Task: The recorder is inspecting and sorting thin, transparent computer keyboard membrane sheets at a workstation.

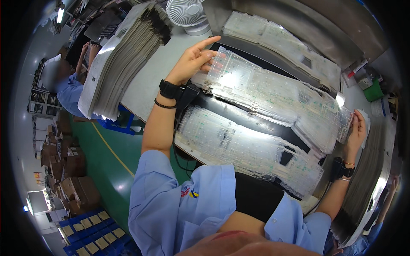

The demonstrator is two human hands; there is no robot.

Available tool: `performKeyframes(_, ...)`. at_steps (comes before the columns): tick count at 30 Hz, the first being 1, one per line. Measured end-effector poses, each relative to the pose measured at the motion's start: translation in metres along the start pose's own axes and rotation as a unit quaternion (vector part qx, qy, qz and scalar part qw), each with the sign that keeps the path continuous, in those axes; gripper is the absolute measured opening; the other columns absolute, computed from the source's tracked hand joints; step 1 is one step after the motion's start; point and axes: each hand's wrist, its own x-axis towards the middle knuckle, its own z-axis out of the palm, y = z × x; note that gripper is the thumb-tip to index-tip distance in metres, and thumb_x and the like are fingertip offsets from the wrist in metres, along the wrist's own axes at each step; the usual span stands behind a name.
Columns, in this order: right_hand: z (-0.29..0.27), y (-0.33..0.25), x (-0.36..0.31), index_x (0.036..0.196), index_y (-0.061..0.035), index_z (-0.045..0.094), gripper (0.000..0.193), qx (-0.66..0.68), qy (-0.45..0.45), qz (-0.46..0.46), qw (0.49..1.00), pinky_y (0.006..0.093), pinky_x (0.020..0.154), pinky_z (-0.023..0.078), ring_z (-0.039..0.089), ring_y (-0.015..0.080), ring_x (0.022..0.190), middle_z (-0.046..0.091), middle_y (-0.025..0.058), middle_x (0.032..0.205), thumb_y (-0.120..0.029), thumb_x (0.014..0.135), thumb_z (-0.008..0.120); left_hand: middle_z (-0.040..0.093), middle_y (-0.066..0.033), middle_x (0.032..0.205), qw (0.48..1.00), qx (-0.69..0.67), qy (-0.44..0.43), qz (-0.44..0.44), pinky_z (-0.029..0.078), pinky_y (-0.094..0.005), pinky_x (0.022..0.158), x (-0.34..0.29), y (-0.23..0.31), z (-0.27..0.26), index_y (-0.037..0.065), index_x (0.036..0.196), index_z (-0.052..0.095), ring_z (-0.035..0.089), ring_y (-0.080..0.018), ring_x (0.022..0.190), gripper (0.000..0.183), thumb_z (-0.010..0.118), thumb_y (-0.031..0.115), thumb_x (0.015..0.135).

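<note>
Bench (147, 79): L stack (124, 59) on L edge, fan (188, 13) at far edge. Near pile (250, 145) along near edge, far pile (277, 42) along far edge, mid pile (317, 138) btwn. Held sheet (267, 82) spans L hand (192, 60) to R hand (358, 128), over mid pile. R stack (368, 170) on R edge, bin (373, 91) nr far R corner.

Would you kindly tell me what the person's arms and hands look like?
The left hand and right hand are ungloved; the short sleeves are light blue. The left wears a black strap, boxy module and dark beaded bracelet; the right, a black wristband, dark box, golden bangle and pale band.
</note>
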Motion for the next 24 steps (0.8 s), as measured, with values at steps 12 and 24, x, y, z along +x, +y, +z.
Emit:
performKeyframes(12, -0.045, 0.02, 0.012, 0.108, -0.0008, 0.054, 0.025, 0.113, -0.036, 0.034, 0.992, 0.0201, 0.072, 0.04, 0.05, 0.0073, 0.078, 0.056, 0.0013, 0.094, -0.012, 0.085, 0.055, 0.062, -0.0049, 0.089, 0.965, 0.211, 0.064, 0.144, 0.045, -0.0194, 0.066, 0.002, -0.007, 0.006, 0.002, 0.091, 0.065, 0.054, -0.0079, 0.074, 0.014, 0.056, 0.009, 0.081)
performKeyframes(24, -0.039, 0.019, 0.01, 0.105, -0.0017, 0.056, 0.023, 0.142, -0.043, 0.123, 0.981, 0.0189, 0.069, 0.042, 0.049, 0.0051, 0.074, 0.055, -0.0002, 0.086, -0.016, 0.089, 0.05, 0.058, -0.0007, 0.066, 0.997, 0.08, 0.005, -0.007, 0.037, -0.0174, 0.054, -0.004, -0.002, 0.019, 0.0, 0.089, 0.065, 0.048, -0.0055, 0.056, 0.024, 0.049, 0.018, 0.087)
